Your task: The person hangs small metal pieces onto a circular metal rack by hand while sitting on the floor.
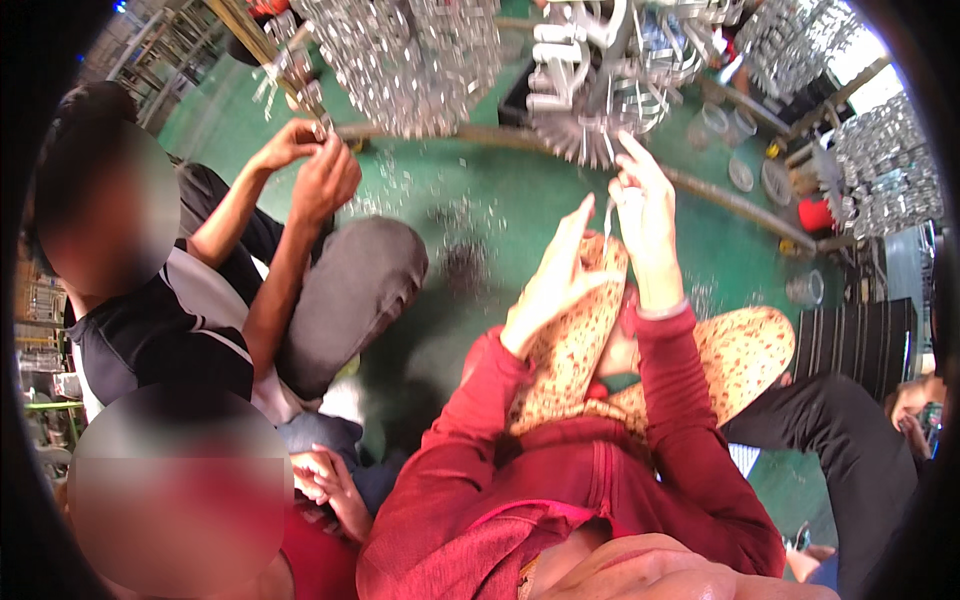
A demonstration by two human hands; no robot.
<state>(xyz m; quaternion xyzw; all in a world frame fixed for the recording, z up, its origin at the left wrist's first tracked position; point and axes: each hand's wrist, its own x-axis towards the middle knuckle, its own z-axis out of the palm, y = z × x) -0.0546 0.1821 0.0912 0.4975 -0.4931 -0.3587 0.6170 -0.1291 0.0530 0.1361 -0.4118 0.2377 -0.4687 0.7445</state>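
Note:
My left hand (562, 275) is held over my patterned trousers, its thumb apart from its fingers and nothing visible in it. Higher and to the right, my right hand (645, 200) reaches up, with a finger stretched toward a hanging cluster of metal pieces (585, 137). Its lower fingers are curled, and from them a thin silvery strip (609, 217) hangs down between my two hands. The strip's exact kind is too small to tell. Fingertip and cluster are very close; I cannot tell if they touch.
A rail (735, 200) runs across in front of me. Dense bunches of shiny metal parts (405, 65) hang beyond it. On the left a co-worker's hands (318, 165) meet near the rail. Black stacked crates (858, 340) and a clear plastic cup (804, 287) stand at right. Small bits litter the green floor (470, 185).

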